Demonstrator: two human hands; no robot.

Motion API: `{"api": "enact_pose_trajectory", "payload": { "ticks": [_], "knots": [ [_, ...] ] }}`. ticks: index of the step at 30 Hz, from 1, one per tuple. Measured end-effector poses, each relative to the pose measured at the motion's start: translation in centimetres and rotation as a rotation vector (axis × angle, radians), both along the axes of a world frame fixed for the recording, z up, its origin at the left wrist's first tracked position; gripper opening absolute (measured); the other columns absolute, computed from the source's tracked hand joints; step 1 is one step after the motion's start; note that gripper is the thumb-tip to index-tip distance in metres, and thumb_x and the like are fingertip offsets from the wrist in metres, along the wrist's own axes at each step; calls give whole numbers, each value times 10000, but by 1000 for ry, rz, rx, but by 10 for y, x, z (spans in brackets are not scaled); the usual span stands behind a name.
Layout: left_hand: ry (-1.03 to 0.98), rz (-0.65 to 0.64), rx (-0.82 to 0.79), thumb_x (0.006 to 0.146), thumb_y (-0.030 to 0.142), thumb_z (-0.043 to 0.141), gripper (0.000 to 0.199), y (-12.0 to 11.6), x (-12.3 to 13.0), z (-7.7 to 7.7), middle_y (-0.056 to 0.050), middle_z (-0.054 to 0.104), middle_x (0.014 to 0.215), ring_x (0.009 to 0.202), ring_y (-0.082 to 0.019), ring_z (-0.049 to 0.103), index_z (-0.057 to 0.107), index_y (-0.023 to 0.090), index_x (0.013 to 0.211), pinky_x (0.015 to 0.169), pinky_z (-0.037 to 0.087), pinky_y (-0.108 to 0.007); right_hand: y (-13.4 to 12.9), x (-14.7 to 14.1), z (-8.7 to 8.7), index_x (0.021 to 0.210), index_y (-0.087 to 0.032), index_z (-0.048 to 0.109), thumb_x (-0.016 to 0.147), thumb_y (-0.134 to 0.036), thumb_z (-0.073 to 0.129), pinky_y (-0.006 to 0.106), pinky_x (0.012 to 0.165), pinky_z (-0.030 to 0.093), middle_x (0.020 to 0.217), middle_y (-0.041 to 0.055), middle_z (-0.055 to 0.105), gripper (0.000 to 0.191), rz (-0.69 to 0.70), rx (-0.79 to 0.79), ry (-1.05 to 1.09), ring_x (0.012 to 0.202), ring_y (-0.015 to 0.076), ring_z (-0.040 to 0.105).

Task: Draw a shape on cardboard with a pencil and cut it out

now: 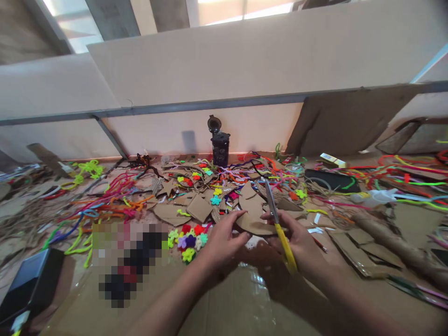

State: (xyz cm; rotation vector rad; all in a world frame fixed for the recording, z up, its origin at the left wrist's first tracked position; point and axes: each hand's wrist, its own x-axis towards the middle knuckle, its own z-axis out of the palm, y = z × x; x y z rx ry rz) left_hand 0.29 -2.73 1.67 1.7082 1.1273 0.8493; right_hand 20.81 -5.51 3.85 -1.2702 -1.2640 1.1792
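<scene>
My left hand (pixel 227 240) is closed on the left edge of a brown cardboard piece (pixel 252 212), with thumb and fingers at its rim. My right hand (pixel 297 238) is closed around a pair of scissors (pixel 272 205) with yellow handles, and its fingertips touch the right side of the same cardboard. The blades point up and away from me, beside the cardboard. A cluster of colourful fuzzy flowers (pixel 189 241) lies just left of my left hand. More cardboard scraps (pixel 200 207) lie beyond my hands.
A black canister (pixel 220 149) with a raised lid stands at the back. Fuzzy pipe cleaners (pixel 119 189) are strewn across the table. A black box-like device (pixel 30 284) sits at front left. Another pair of scissors (pixel 416 289) and a cardboard tube (pixel 399 247) lie right.
</scene>
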Motion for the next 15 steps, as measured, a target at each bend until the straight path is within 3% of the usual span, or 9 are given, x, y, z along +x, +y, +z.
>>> {"api": "enact_pose_trajectory", "payload": {
  "ticks": [5, 10, 15],
  "knots": [
    [-11, 17, 18, 908, 329, 624, 475, 1, 0, -4, -104, 640, 1411, 1283, -286, 577, 617, 237, 1374, 1100, 420, -426, 0, -4, 2, 981, -235, 649, 548, -312, 829, 286, 604, 552, 968, 64, 737, 476, -26, 39, 91, 761, 234, 694],
    [-184, 51, -87, 942, 305, 539, 391, -1, 5, -6, -95, 729, 1231, 1087, -265, 664, 678, 225, 1299, 987, 495, -398, 0, -5, 1, 1064, -229, 665, 554, -360, 861, 309, 628, 587, 1016, 95, 749, 562, -22, 50, 95, 810, 268, 724],
    [-84, 59, 111, 794, 118, 613, 657, -4, 4, 2, -79, 653, 1370, 1199, -281, 610, 586, 305, 1423, 1043, 454, -407, -4, -9, 9, 1068, -233, 688, 553, -348, 874, 326, 607, 589, 981, 89, 740, 559, -47, 2, 64, 773, 274, 719]
  ]
}}
